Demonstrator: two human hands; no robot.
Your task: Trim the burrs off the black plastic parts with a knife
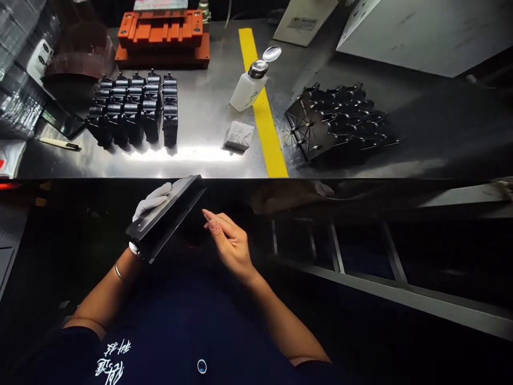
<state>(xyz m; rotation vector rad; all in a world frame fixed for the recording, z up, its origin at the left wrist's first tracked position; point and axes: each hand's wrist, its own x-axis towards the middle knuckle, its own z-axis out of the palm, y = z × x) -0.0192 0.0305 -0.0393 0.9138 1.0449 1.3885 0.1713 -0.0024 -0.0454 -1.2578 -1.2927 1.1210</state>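
My left hand (153, 202), in a white glove, grips a long black channel-shaped part (166, 214) just below the front edge of the bench. The part is tilted, its upper end toward the bench, and hides most of my palm. My bare right hand (230, 240) is a short way to the right, apart from the part. Its thumb is pressed against the fingers in a pinch; whatever may be between the fingertips is too small to see.
On the metal bench (200, 107) stand rows of black moulded parts (132, 109), an orange fixture (162, 40), a white pump bottle (249, 88) with a raised lid, a folded grey-white cloth (239, 135) and more black parts (344, 117). A knife-like tool (60, 143) lies left.
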